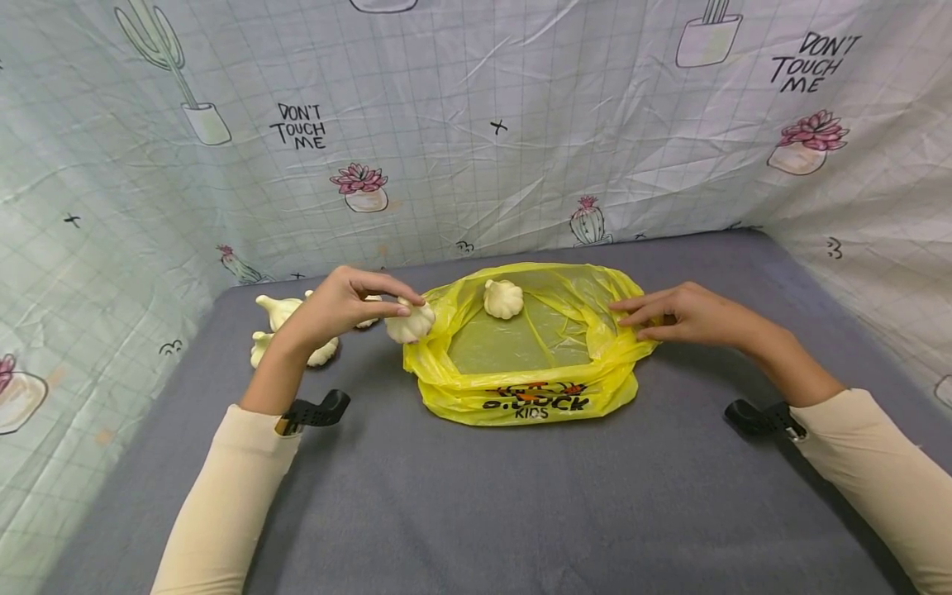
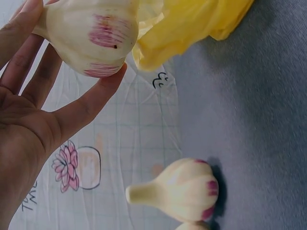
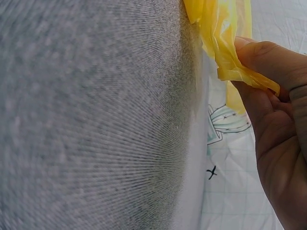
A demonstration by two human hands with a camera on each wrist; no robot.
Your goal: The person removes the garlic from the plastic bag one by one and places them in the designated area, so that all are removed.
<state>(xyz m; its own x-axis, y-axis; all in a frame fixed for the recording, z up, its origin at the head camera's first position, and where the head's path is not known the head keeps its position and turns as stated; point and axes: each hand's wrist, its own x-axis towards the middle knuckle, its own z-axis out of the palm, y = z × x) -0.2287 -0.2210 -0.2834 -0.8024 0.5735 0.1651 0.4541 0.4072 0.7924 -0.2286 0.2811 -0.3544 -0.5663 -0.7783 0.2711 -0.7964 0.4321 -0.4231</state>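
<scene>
My left hand holds a garlic bulb by its neck at the left rim of a yellow plastic bag. Purple streaks mark that bulb in the left wrist view, where fingers reach round it. A second garlic bulb lies inside the open-mouthed bag, near the back. At the bag's right side my right hand pinches the rim; the right wrist view shows the bunched yellow plastic between thumb and fingers.
Several garlic bulbs rest on the grey cloth-covered table at the left, partly behind the left forearm. A printed curtain hangs behind and along the sides. Each wrist wears a black camera mount.
</scene>
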